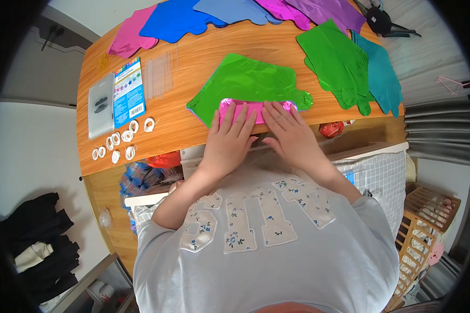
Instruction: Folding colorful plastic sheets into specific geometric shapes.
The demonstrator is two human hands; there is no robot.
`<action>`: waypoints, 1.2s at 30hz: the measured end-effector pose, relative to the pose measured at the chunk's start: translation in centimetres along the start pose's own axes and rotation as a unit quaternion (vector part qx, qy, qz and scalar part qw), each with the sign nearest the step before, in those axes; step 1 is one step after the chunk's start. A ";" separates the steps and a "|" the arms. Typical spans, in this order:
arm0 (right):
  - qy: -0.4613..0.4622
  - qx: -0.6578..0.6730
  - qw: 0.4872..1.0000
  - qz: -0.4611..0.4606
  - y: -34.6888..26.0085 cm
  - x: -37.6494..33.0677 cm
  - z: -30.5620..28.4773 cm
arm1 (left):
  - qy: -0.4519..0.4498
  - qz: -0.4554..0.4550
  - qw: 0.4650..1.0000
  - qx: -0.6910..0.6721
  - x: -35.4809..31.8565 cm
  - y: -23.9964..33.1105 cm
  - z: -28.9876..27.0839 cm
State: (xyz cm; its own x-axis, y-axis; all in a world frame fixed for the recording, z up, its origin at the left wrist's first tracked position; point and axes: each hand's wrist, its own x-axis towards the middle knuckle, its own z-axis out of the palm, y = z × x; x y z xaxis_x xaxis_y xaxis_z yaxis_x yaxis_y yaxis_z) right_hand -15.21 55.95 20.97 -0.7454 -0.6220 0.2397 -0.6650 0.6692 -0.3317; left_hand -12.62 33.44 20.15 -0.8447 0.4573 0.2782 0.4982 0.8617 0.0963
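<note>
At the far left, dark clothes (42, 250) hang by the wall. On the left part of the wooden table (178, 128) lie a clear plastic bag (102, 120) with something small and black in it and, touching it, a blue card (128, 99). Small white coils (115, 141) are scattered nearer the table's front edge, and thin clear strips (159, 75) lie just right of the card. Along the far edge, from left to right, come pink foil (133, 34), dark blue foil (180, 21), pale blue foil (235, 10), magenta foil (287, 11) and purple foil (331, 13).

In the middle is a green foil (250, 75), its broad part reaching beyond the fingertips and its small rounded tab sticking out to the right. A bright pink strip (259, 115) lies over its near side, directly under both hands. The left hand (230, 136) rests palm down on the strip's left half, fingers slightly apart, gripping nothing. The right hand (290, 134) lies likewise on the right half; the thumbs point toward each other with a narrow gap between.

Farther right, well apart from the hands, sit another green foil pile (337, 60) and, partly beneath it, teal foil (381, 73).
</note>
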 end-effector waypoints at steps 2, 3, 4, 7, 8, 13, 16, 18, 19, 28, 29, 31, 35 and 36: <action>-0.018 -0.026 0.999 0.015 0.4 -0.6 -1.0 | 0.006 0.006 1.000 -0.023 -0.2 0.0 0.0; -0.035 -0.052 0.998 0.029 0.5 -1.0 -1.6 | 0.009 0.010 0.999 -0.034 -0.2 0.0 0.0; -0.052 -0.078 0.995 0.043 0.7 -1.3 -2.1 | 0.011 0.011 0.999 -0.036 -0.3 0.0 0.0; -0.050 -0.105 0.991 0.062 1.5 -2.6 -2.9 | 0.013 0.038 0.999 -0.032 -0.4 -0.1 -0.3; -0.050 -0.117 0.989 0.072 1.7 -2.9 -3.1 | 0.017 0.038 0.999 -0.031 -0.4 -0.1 -0.4; 0.007 -0.105 0.990 0.091 2.5 -3.4 -3.3 | 0.036 0.031 0.999 -0.028 -0.6 0.2 -0.6; 0.044 -0.087 0.990 0.105 4.3 -2.8 -3.6 | 0.051 0.029 0.998 -0.018 -0.6 0.1 -0.4; 0.080 0.016 0.990 0.114 5.1 -0.3 -4.0 | 0.066 0.039 0.997 -0.013 -0.6 0.2 -0.3; 0.108 0.122 0.979 0.124 5.6 1.5 -4.3 | 0.075 0.043 0.996 -0.009 -0.6 0.2 -0.3; 0.056 0.044 0.997 0.021 6.2 16.8 1.0 | 0.108 0.028 0.993 -0.035 -1.0 -0.1 0.6; 0.054 0.050 0.997 0.033 6.5 17.6 1.2 | 0.110 0.033 0.993 -0.035 -1.0 0.0 0.5; 0.044 0.053 0.997 0.038 6.9 19.0 0.9 | 0.112 0.040 0.992 -0.039 -1.0 0.2 0.3; -0.091 0.116 0.983 0.109 6.0 21.0 -0.5 | 0.136 0.042 0.988 -0.058 -1.1 -0.2 0.3; -0.160 0.114 0.972 0.128 5.5 21.5 -1.4 | 0.135 0.037 0.988 -0.063 -1.2 -0.2 0.3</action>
State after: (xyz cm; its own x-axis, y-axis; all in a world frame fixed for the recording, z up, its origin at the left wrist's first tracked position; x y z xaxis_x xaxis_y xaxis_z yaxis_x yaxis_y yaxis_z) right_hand -35.01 46.85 25.60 -0.8082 -0.5666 -0.1607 -0.4060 0.7337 -0.5449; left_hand -11.77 32.79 19.51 -0.7304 0.4281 0.5322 0.5913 0.7864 0.1789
